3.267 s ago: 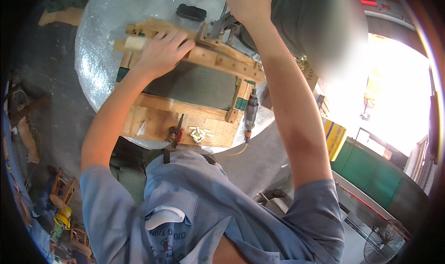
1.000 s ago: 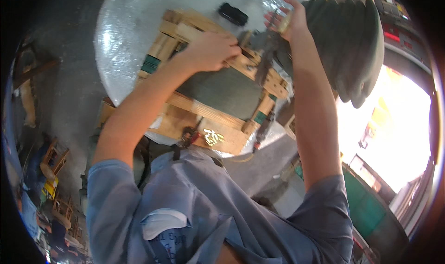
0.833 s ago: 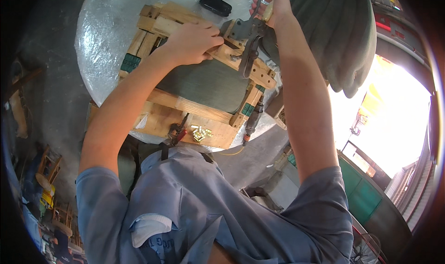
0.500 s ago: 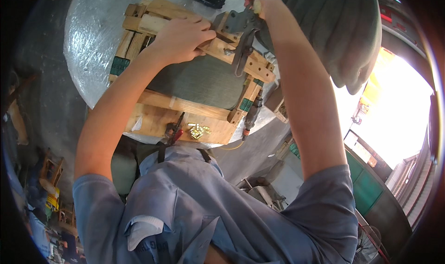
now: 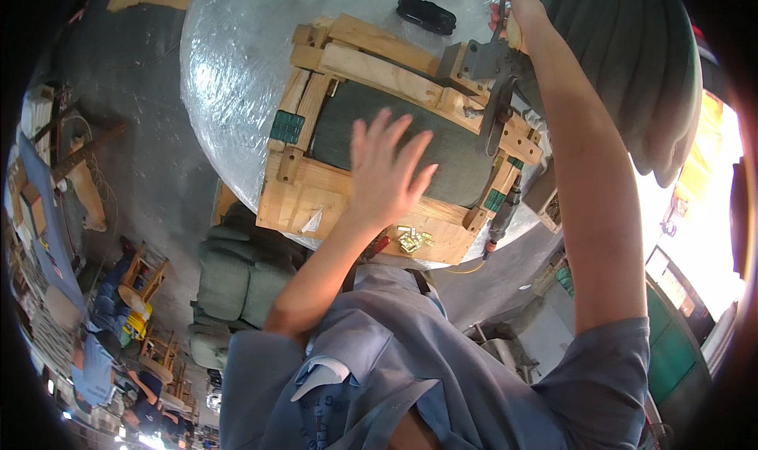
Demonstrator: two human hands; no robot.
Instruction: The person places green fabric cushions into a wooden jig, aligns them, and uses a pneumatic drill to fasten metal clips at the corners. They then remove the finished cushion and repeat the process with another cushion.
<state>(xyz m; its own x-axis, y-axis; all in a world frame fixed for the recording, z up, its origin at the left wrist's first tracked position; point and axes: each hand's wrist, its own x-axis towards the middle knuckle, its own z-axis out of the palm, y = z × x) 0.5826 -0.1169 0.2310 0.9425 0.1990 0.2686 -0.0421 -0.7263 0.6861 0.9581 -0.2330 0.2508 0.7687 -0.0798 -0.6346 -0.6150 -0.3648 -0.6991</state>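
A wooden frame (image 5: pixel 379 71) with dark green fabric (image 5: pixel 454 154) inside it lies in front of me. Over that fabric and the frame's near rail hovers my left hand (image 5: pixel 387 170), its fingers spread and nothing in them. At the frame's far right corner, my right hand (image 5: pixel 523 14) is closed around the upright handle of a grey metal clamp-like tool (image 5: pixel 483 59). A dark curved metal arm (image 5: pixel 496 118) of this tool reaches down over the right end of the far rail. My right palm hides part of the handle.
Small gold-coloured metal pieces (image 5: pixel 410 240) and a red-handled tool (image 5: pixel 380 246) lie by the near edge. A power screwdriver (image 5: pixel 502 219) hangs at the right. Beyond are a black case (image 5: pixel 426 14) on plastic wrap (image 5: pixel 229 79) and green cushions (image 5: pixel 624 63). Co-workers (image 5: pixel 95 371) are at the lower left.
My left hand has let go of the frame's far rail and come back toward me, fingers now spread. My right hand stays on the tool's handle. The whole view has shifted.
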